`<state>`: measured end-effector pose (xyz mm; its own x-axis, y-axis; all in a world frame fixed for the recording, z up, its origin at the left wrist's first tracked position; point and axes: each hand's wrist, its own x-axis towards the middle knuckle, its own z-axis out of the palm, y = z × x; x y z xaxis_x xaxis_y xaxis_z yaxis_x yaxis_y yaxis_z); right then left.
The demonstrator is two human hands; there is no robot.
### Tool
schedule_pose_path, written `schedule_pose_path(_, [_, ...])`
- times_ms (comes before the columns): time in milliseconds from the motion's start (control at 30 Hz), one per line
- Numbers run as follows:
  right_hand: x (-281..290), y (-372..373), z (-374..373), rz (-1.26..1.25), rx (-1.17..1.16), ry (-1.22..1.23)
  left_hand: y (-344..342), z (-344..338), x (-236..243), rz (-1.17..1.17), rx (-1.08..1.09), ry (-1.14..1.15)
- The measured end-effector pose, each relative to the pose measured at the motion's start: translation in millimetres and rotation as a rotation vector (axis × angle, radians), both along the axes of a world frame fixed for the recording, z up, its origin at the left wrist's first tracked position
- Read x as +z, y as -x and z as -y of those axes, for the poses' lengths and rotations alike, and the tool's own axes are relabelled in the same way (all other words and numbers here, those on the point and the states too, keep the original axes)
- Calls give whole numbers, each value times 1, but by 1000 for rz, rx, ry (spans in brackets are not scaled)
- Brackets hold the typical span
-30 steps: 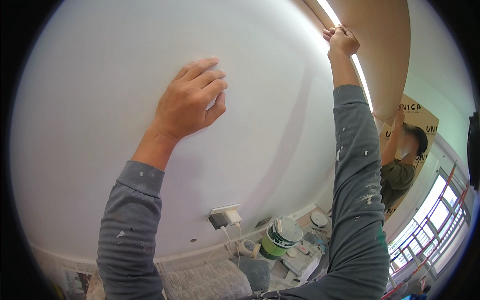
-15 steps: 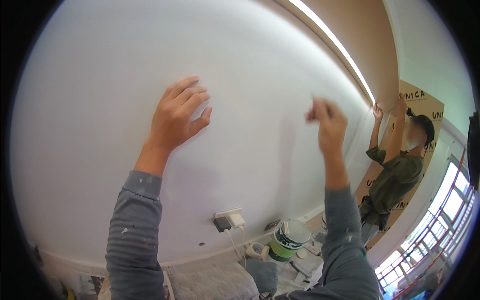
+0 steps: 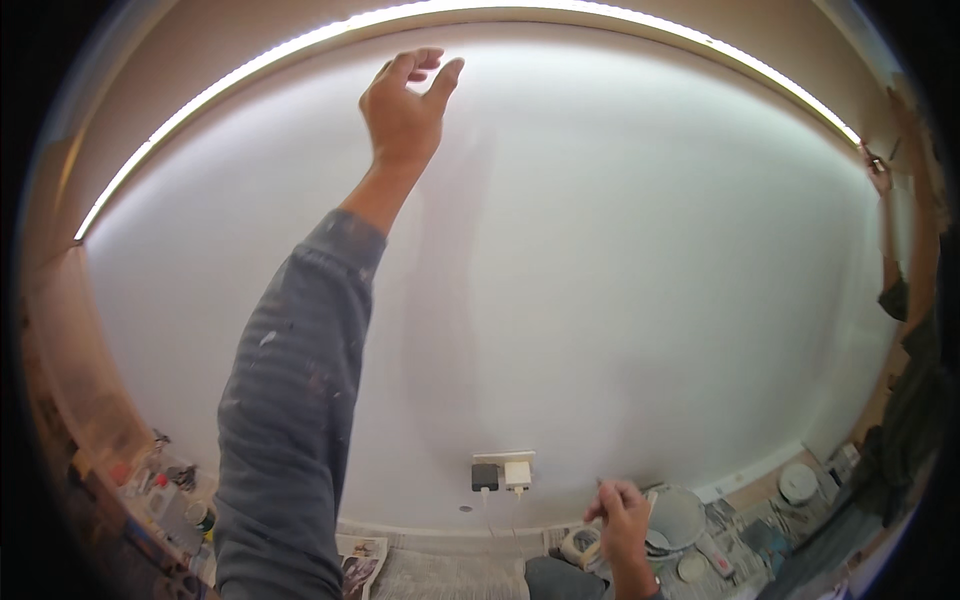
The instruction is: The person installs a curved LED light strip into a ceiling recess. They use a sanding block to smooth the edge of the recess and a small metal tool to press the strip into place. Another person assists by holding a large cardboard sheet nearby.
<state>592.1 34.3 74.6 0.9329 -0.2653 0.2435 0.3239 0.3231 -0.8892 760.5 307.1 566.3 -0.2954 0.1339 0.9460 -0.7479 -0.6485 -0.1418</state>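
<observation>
My left hand is raised against the white wall, just below the glowing light strip. Its fingers curl loosely, the thumb stands apart, and nothing is in it. Whether it touches the wall I cannot tell. Low down at the right, my right hand is beside a paint bucket, with its fingers bent in toward the thumb. Anything pinched there is too small to make out. A paint-specked grey sleeve covers my left arm.
Black and white plug adapters jut from the wall socket. Below lie newspaper sheets, a tape roll and several tools. Bottles stand at the left. A co-worker's hand reaches the strip's right end.
The view has swung left and up, so the strip now arches across the top. My left hand is nearer the strip; my right hand has dropped from mid-wall to beside the bucket.
</observation>
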Motion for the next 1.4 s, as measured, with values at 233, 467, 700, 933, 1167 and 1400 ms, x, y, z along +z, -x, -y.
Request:
schedule_pose_path(233, [-48, 11, 17, -287, 248, -286, -19, 71, 60, -45, 116, 217])
schedule_pose_path(467, [-35, -11, 64, -271, 214, -299, -35, 109, 90, -2, 49, 386])
schedule_pose_path(700, [-50, -27, 75, -259, 206, -339, -35, 129, 101, -44, -47, 452])
schedule_pose_path(933, [-67, -37, 78, -272, 247, -368, -41, 128, 110, -25, -67, 483])
schedule_pose_path(1167, [-65, -37, 83, -252, 209, -361, -39, 98, 90, -9, -63, 508])
schedule_pose_path(1400, [-78, -38, 83, -210, 214, -340, -38, 54, 73, -26, -17, 456])
